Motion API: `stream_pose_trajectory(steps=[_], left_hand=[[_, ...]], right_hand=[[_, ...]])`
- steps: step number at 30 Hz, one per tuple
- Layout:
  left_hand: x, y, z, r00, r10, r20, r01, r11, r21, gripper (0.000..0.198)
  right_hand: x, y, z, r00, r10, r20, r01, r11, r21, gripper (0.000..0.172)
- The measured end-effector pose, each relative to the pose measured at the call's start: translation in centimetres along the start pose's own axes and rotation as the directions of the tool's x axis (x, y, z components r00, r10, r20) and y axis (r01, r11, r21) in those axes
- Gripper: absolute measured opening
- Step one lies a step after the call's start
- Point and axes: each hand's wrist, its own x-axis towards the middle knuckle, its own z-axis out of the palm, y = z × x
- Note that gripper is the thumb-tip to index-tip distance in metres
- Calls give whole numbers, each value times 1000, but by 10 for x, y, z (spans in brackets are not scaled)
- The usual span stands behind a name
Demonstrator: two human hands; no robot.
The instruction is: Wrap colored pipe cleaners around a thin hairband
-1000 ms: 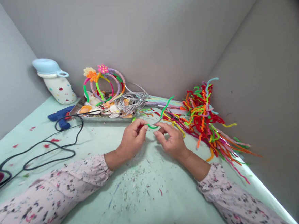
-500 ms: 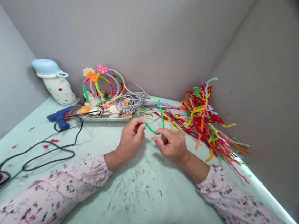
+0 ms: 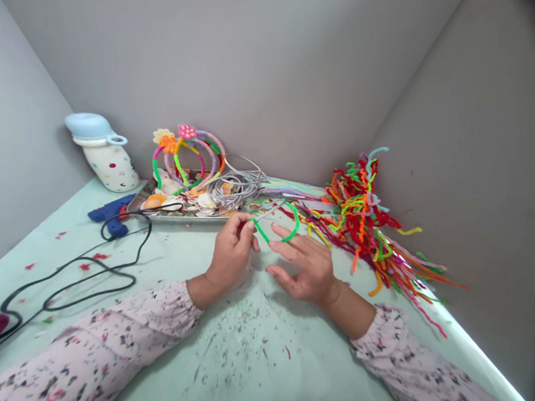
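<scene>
My left hand (image 3: 229,252) is closed in a pinch on a green pipe cleaner (image 3: 296,224) and the end of a thin grey wire (image 3: 268,212). A bit of red shows at its fingertips. From that pinch the green pipe cleaner curves in a loose loop to the right. My right hand (image 3: 306,266) has its fingers spread, with the loop against or behind its index and middle fingers; the exact contact is hidden. Several pipe-cleaner hoops (image 3: 176,164) with flowers stand on a metal tray (image 3: 190,218) beyond my left hand.
Coiled grey wire (image 3: 243,187) lies on the tray's right side. A big bundle of coloured pipe cleaners (image 3: 359,200) lies at the right by the wall. To the left are a blue glue gun (image 3: 115,216), a black cable (image 3: 111,269) and a white bottle (image 3: 109,166) with a blue lid.
My right hand's fingers have spread from a pinch. The pipe cleaner's free end, upright before, now bends over toward the wire. My left hand keeps its pinch.
</scene>
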Motion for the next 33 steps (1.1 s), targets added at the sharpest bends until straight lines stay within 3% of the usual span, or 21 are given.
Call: stream_pose_trajectory(steps=[5,9,12,16,18,20,24,27,33], left_hand=[[3,-2,-3,1000,-1,-7,1,1000,-1,15],[2,-2,-2,1000,-4,29,4,1000,0,15],[2,-2,-1,998,-3,57,3,1000,2,16],[0,-2,-1,997,-4,81,2,1000,22,16],[-1,-2,-2,996,-4,94,0,999,42,16],[-3,-2,-2,993,0,117,-7,998,58,17],[-6,-2,-3,975,18,221,-49,990,133,16],[-8,-2,-4,956,44,291,-110,970,215,15],[-9,-3,-4,948,57,313,-139,959,247,14]], right_hand=[[1,1,-2,992,-126,3,126,991,36,24],[-1,9,1,999,-37,22,37,999,4,15],[0,16,4,994,19,103,-17,1000,-18,11],[1,20,6,976,14,216,-1,998,-60,19],[0,21,6,989,11,145,5,994,-113,24],[-3,22,7,999,45,2,-44,980,-193,24],[-5,23,8,980,91,-175,-131,964,-230,25],[-3,23,9,984,81,-160,-109,979,-173,33],[-2,25,11,994,56,-98,-67,992,-111,23]])
